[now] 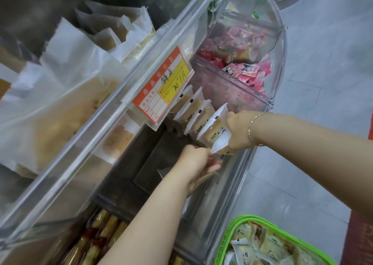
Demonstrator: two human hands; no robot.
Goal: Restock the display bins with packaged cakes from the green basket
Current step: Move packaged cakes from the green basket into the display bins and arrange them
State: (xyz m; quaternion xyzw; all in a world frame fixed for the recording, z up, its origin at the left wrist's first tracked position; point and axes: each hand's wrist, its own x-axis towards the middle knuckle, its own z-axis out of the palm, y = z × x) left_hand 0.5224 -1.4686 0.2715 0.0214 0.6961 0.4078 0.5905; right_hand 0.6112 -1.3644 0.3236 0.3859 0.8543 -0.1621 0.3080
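My right hand (238,131) pinches a cake (214,131) at the end of the row in the bin (228,186), so I should stand it snug and straight while my left hand (196,158), fingers loose, steadies below

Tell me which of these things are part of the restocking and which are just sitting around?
Part of the job:
- cake pack, gripped by the right hand
- left hand, down in the bin
- row of cakes already standing there
- green basket with more cakes

Just around:
- price tag
- pink snacks next door
- white bags
- golden bars
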